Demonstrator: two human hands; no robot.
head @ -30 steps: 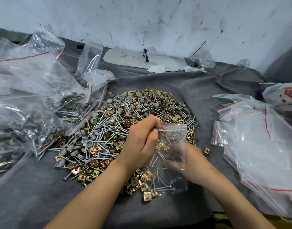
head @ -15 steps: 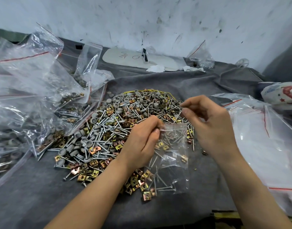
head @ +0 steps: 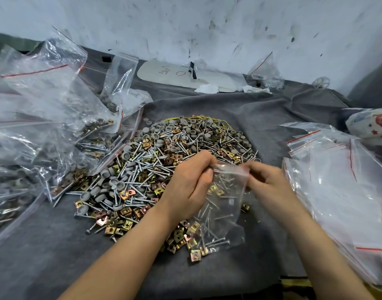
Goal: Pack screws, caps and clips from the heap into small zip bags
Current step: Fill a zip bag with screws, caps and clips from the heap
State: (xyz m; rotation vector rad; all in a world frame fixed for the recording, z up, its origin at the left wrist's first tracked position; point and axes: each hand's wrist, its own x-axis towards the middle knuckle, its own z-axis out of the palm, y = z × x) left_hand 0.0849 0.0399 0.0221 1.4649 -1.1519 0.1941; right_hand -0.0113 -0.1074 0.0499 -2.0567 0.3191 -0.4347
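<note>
A heap (head: 164, 161) of silver screws, grey caps and brass clips lies on the grey cloth in the middle. A small clear zip bag (head: 223, 204) with several screws and clips inside hangs over the heap's near right side. My left hand (head: 190, 185) pinches the left side of the bag's mouth. My right hand (head: 265, 182) pinches the right side of the mouth, fingers curled at the rim. Whether the right fingers also hold a part is hidden.
Filled zip bags (head: 45, 131) are piled at the left. A stack of empty zip bags (head: 337, 180) with red lines lies at the right. A white board (head: 185, 76) and another bag (head: 265, 72) sit by the back wall. Grey cloth (head: 45, 245) covers the table.
My right hand, raised over the heap's right side half a second ago, has come down to the bag's mouth. My left hand has kept its hold on the bag.
</note>
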